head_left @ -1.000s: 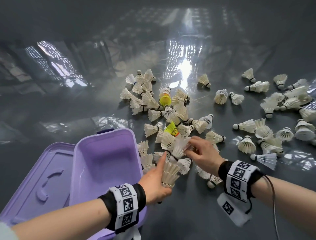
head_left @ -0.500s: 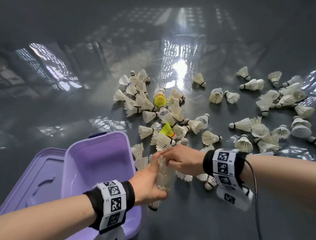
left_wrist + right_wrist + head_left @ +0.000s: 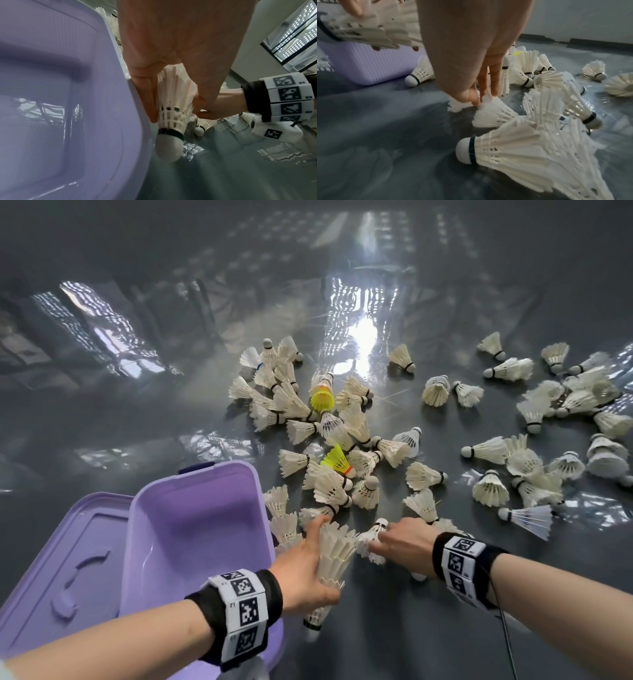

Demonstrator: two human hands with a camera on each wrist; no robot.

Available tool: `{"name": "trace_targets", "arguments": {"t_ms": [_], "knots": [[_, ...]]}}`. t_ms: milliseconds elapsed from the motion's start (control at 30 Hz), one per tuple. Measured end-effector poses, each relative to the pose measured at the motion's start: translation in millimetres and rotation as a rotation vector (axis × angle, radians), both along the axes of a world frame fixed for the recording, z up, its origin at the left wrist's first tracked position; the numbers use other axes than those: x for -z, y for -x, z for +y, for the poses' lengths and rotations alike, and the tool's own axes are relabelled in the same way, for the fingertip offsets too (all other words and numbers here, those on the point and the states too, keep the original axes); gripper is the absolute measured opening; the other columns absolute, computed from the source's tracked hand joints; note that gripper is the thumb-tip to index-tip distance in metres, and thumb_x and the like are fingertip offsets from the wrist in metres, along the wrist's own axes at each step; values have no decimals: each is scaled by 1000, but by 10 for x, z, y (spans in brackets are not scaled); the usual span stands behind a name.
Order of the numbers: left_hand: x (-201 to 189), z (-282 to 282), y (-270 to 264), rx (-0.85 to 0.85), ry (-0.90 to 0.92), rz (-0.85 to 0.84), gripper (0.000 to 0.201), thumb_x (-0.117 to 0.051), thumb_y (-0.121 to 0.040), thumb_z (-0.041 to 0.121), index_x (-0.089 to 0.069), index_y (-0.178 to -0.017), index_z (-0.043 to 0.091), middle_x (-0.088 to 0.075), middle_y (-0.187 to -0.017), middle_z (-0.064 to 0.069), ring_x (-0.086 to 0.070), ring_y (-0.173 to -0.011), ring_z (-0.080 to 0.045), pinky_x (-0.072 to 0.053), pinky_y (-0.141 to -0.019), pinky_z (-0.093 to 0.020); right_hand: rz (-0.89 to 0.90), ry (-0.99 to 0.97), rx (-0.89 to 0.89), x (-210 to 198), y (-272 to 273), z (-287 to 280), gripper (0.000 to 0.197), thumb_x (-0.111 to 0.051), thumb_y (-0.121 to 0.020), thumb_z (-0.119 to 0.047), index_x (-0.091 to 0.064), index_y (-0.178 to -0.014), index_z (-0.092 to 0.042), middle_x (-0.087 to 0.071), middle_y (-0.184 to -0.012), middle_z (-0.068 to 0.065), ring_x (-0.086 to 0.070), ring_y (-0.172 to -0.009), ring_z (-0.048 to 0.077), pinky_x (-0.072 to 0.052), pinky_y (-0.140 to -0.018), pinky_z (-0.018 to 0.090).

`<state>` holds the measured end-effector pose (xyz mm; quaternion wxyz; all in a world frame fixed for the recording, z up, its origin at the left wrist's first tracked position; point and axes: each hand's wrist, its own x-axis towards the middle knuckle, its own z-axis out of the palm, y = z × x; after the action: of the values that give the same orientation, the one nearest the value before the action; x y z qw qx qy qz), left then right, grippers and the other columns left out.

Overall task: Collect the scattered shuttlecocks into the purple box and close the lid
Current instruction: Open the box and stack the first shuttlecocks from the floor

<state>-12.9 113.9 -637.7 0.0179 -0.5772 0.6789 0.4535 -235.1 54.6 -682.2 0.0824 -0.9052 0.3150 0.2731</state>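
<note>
The open purple box point(image 3: 219, 466) stands at the lower left, with no shuttlecocks showing on the inside walls in view. Just right of the box my left hand point(image 3: 308, 568) grips a nested stack of white shuttlecocks point(image 3: 334, 556), corks pointing down towards me. The left wrist view shows the fingers curled round that stack point(image 3: 173, 102) beside the box wall point(image 3: 109, 94). My right hand point(image 3: 394, 542) reaches down to the floor beside the stack. Its thumb and fingers point(image 3: 494, 86) pinch the feather rim of a white shuttlecock point(image 3: 493, 113) lying there.
The box lid point(image 3: 68, 577) lies open flat to the left of the box. Several white shuttlecocks point(image 3: 342, 440) and two yellow ones point(image 3: 322, 398) lie scattered on the glossy grey floor ahead. Another loose group point(image 3: 548, 467) lies to the right.
My right hand has left the top of the stack, moved right and down, and taken hold of a shuttlecock on the floor. The left hand still holds the stack by the box.
</note>
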Motion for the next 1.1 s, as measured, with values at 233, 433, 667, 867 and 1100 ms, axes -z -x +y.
{"name": "trace_targets", "arguments": {"t_ms": [233,433,667,867,1100], "knots": [[24,5,-13,-59,-1,87,106,-66,-72,17,8,-139,50,-58,-113,-24,-52,-52,-11,-45,-47,-20,-951,-161,969,-166,-36,-174,12,-62,-89,-29,-59,-79,-23,-59,-66,-11,-54,-59,9,-45,-57,24],[33,10,41,-74,16,95,109,-68,-74,15,11,-140,51,-51,-129,-27,-61,-68,-15,-47,-53,-18,-1234,-566,1211,-397,-184,-173,8,-63,-90,-17,-62,-86,-10,-43,-51,-14,-38,-45,3,-34,-44,21],[31,12,58,-74,93,132,128,-69,-72,13,36,-131,57,-39,-141,-14,-61,-75,-19,-56,-62,-30,-982,-735,1029,-407,-338,-44,15,-59,-93,-15,-63,-78,-17,-43,-48,-13,-38,-42,1,-35,-45,22],[38,36,41,-85,148,129,125,-70,-70,35,35,-134,54,-29,-152,-6,-56,-114,-20,-50,-94,-33,-943,-785,962,-416,-470,-102,9,-61,-91,-16,-64,-83,-13,-44,-60,-2,-35,-51,12,-30,-43,23],[123,-34,-31,-232,92,135,91,-66,-71,35,-4,-136,50,-62,-103,-4,-66,-80,-19,-57,-79,-39,-986,-730,1090,-401,-536,-299,27,-52,-96,-35,-54,-117,-19,-60,-79,-3,-56,-60,9,-45,-52,21]]}}
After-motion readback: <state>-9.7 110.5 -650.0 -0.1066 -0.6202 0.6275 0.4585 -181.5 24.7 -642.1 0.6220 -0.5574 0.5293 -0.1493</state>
